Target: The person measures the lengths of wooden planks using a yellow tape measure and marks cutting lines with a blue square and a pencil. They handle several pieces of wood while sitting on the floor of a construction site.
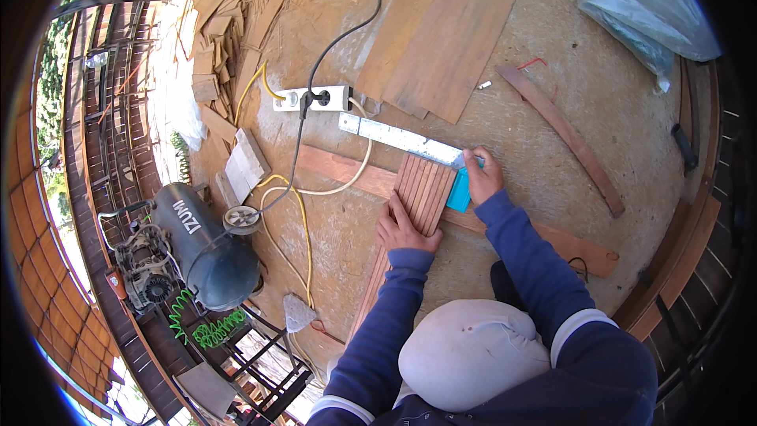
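Observation:
A bundle of narrow reddish-brown wooden strips (423, 187) lies side by side in front of me, their far ends lined up. My left hand (406, 229) spans the near part of the bundle, gripping it between thumb and fingers. At the far right corner, my right hand (483, 177) holds a try square (406, 140) by its teal handle. That handle sits against the right side of the strips, while the metal blade runs leftward along their far ends. Under the bundle, a long flat board (347, 171) passes crosswise.
A white power strip (315, 99) with cords lies beyond the square. Wide thin boards (457, 31) rest farther off, and a curved wooden strip (568, 142) is at right. A dark air compressor (205, 244) stands at left. Plastic bags (646, 8) lie far right.

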Demonstrator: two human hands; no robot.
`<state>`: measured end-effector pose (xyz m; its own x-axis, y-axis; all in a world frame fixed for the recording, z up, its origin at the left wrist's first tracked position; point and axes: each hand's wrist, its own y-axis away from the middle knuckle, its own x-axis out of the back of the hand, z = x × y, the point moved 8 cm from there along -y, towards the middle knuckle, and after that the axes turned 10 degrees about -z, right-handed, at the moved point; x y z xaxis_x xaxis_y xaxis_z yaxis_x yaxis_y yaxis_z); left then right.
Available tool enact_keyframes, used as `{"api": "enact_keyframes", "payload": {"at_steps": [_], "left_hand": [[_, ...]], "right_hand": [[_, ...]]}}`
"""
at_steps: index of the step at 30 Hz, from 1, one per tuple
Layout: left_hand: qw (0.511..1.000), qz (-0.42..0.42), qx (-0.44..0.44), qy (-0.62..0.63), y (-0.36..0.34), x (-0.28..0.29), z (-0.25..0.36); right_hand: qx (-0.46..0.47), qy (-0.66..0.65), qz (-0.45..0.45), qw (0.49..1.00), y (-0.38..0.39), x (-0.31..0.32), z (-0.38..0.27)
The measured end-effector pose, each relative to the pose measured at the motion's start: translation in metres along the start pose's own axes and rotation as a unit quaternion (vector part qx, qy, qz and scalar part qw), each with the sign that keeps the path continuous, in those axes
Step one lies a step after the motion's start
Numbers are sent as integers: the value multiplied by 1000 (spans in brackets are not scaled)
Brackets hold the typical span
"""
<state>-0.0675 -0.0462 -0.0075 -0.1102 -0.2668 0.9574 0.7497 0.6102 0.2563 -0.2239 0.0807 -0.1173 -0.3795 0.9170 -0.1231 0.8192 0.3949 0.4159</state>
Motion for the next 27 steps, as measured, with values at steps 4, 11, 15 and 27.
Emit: {"api": "enact_keyframes", "payload": {"at_steps": [4,11,15,27], "left_hand": [[1000,5,14,-2,0,-3,-5],[999,-18,30,20,-1,-5,-5],[999,-21,34,19,-2,-3,-7],[999,-10,25,25,-2,-1,-8]], "right_hand": [[-33,-86,54,994,4,-1,14],[-56,-85,70,992,2,-3,19],[-58,-13,83,995,6,-4,0],[-72,-63,87,992,3,-6,18]]}}
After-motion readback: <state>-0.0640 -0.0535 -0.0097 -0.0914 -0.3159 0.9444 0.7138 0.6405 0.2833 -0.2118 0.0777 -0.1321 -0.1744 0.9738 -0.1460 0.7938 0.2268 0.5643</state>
